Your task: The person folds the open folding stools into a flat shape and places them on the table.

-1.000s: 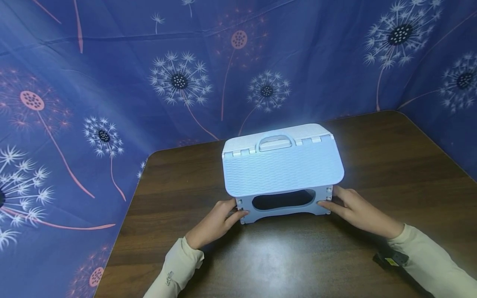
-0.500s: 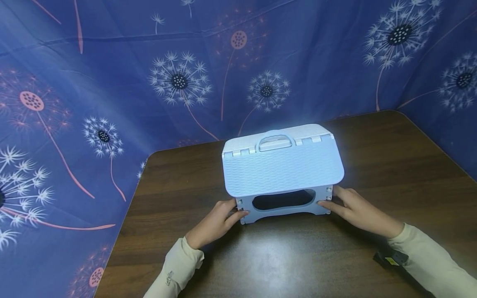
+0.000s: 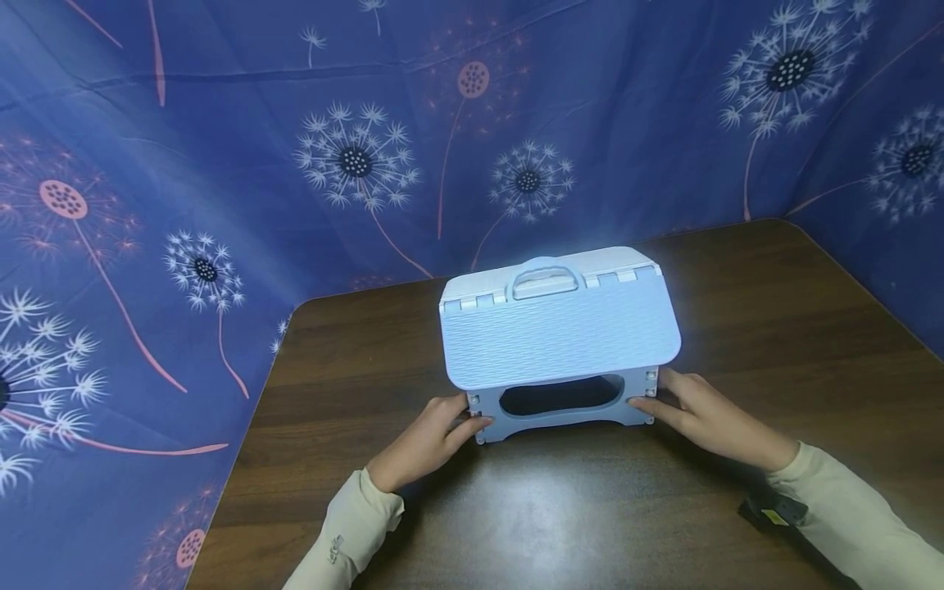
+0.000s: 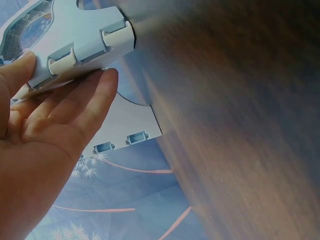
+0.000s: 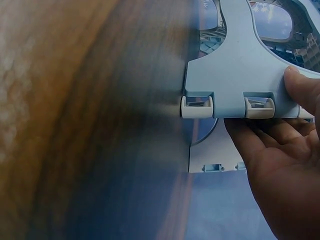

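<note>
A light blue and white folding step stool (image 3: 560,328) stands unfolded on the table, its ridged top tilted toward me in the head view and its carry handle (image 3: 546,280) at the middle hinge. My left hand (image 3: 431,434) grips the left front corner of the legs, thumb on the front panel and fingers along the side. In the left wrist view those fingers (image 4: 95,95) lie against the hinged side panel. At the opposite corner my right hand (image 3: 708,418) holds the legs the same way, its thumb (image 5: 300,82) on the front panel in the right wrist view.
The dark wooden table (image 3: 354,352) has rounded back corners. Behind and left of it hangs a blue dandelion-print cloth (image 3: 627,123). A small black device with a yellow label (image 3: 774,515) sits by the right sleeve (image 3: 848,508).
</note>
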Available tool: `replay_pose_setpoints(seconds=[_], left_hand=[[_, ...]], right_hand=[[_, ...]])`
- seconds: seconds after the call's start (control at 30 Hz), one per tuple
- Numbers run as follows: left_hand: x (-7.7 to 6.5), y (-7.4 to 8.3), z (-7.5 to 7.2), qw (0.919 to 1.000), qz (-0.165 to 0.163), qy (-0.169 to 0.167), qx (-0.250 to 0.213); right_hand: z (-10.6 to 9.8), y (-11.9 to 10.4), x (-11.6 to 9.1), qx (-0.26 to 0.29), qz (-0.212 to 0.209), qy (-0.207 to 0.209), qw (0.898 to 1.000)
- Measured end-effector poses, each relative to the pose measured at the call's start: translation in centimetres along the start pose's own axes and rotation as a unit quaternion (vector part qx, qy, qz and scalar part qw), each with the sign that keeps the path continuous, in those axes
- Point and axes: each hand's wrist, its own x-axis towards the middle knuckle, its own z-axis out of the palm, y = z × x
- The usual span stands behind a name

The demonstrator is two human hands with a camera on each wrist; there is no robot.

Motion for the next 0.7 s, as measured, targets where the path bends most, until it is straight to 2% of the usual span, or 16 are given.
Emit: replay_pose_setpoints(seconds=[0.7], left_hand=[[0.02,-0.08,0.02,1.0000,0.008,0.000,0.000]], right_hand=[[0.11,0.04,-0.06,0.010,-0.003,-0.001,1.000]])
